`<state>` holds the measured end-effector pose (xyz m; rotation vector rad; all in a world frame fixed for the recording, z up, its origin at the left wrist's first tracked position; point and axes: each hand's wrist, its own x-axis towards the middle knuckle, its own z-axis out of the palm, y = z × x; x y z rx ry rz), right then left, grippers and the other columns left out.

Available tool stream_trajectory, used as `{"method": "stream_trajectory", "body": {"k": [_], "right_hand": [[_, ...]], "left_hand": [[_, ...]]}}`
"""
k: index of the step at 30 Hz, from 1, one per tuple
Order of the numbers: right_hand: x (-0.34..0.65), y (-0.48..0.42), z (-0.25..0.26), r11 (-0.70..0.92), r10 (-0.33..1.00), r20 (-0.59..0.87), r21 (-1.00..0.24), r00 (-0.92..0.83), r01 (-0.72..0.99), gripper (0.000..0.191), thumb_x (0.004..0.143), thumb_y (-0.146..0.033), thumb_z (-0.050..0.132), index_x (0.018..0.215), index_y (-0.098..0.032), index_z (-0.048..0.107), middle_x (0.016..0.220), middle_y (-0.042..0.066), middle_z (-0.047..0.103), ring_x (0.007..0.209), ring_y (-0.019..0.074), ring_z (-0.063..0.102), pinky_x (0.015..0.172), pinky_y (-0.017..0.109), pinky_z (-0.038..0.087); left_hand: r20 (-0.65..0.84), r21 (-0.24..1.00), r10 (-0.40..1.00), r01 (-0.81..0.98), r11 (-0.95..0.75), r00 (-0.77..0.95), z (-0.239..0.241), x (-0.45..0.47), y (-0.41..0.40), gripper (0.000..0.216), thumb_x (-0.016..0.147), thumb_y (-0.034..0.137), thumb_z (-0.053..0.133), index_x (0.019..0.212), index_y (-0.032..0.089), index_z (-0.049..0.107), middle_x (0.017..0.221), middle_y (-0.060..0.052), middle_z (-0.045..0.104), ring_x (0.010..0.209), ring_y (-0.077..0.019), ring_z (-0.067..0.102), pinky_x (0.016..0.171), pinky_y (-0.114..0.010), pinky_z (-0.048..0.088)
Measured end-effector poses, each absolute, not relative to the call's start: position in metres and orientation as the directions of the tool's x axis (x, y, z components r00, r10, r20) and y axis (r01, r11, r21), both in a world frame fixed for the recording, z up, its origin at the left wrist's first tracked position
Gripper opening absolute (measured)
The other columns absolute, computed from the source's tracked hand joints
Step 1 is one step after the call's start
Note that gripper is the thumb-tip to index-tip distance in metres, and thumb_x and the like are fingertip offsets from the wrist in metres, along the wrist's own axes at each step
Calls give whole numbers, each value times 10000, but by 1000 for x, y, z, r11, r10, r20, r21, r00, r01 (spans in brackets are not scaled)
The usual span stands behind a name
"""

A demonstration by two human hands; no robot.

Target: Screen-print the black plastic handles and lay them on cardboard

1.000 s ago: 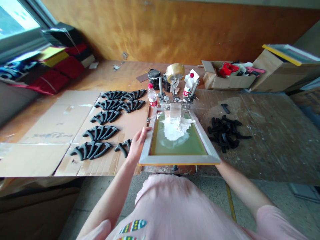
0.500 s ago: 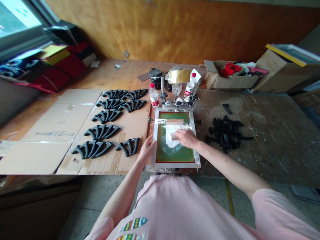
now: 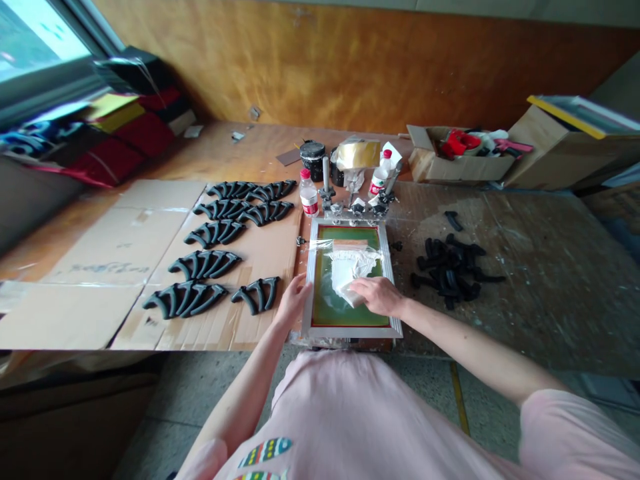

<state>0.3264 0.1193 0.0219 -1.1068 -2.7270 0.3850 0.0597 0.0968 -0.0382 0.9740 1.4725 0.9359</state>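
A silver screen-printing frame (image 3: 353, 331) with green mesh (image 3: 330, 315) lies flat in front of me at the table's front edge. My right hand (image 3: 381, 297) is closed on a small pale squeegee (image 3: 353, 299), low over the middle of the mesh. White ink (image 3: 345, 270) is spread on the mesh just beyond it. A wooden strip (image 3: 350, 245) lies across the far part of the screen, with clear film around it. My left hand (image 3: 294, 298) rests against the frame's left side, its fingers extended and partly hidden by the rim.
Black curved handle-like parts (image 3: 186, 299) stand in rows on cardboard (image 3: 100, 313) at left. More lie in a loose pile (image 3: 450, 263) at right. Metal clamps (image 3: 357, 208), red-capped bottles (image 3: 309, 193) and a black tub (image 3: 313, 159) stand behind the frame. A carton (image 3: 460, 165) sits farther back.
My right hand has drawn the squeegee toward me over the mesh, and the white ink patch now reaches nearer. My left hand has stayed by the frame's left side.
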Motion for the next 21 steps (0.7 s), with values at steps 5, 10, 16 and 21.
{"method": "stream_trajectory", "body": {"k": [5,10,16,21], "right_hand": [[317,163,52,506,861,163,-373,-482,778,442,827,-315,704,1260,-328,617,1125,-7,701,886,183,663,728,273,499],[346,210,84,323,925,335,-447,-179,834,535,873,-435,642,1367,-262,533,998,39,703,787,172,627,740,298,487],[410,195,42,64,966,238,-601,101,797,389,950,-486,457,959,-168,681,834,65,677,756,184,606,740,336,486],[359,149,-10,300,953,70,-337,-294,893,299,884,-457,607,808,-172,653,955,99,661,966,236,598,855,354,465]], "left_hand": [[-394,913,918,94,396,-43,-16,57,98,747,739,543,678,1367,180,497,747,-14,660,564,-121,564,494,-201,394],[-350,937,937,10,350,1,38,54,101,701,764,569,658,1358,221,526,697,13,632,547,-114,548,499,-204,400],[-60,980,991,-198,36,-118,107,69,143,559,839,665,485,1070,183,652,931,-65,697,785,-185,653,648,-272,512],[42,971,984,-224,-82,-174,130,87,183,570,861,691,400,1084,200,585,946,-82,699,888,-178,667,709,-278,524]]}}
